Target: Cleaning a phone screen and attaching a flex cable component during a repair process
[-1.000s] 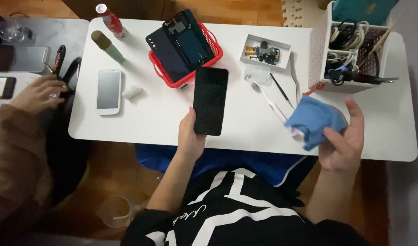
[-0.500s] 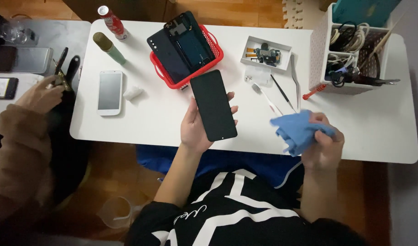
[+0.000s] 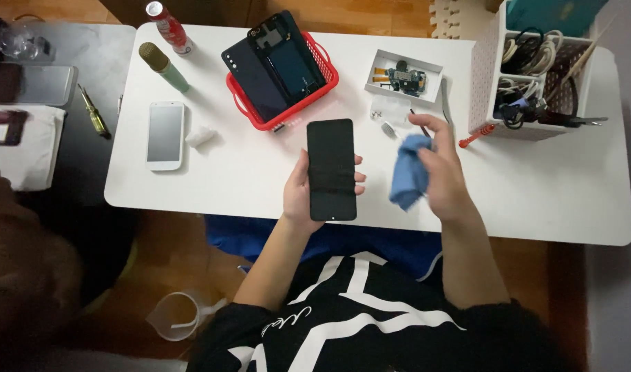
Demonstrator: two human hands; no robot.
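Head view: my left hand [image 3: 303,196] cradles the dark phone [image 3: 331,169] screen-up from behind, exposing the glass; my right hand [image 3: 443,172] bunches the blue cloth [image 3: 407,171] beside it.

Phone-repair bench: opened phones [image 3: 281,65], circuit board [image 3: 406,77]

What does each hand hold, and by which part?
Left hand holds the black phone by its long edges, fingers wrapped from behind. Right hand grips a bunched blue cloth by its upper part.

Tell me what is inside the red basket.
The red basket holds two dark phone parts lying side by side: a plain dark panel and an opened phone body. Anything beneath them is covered.
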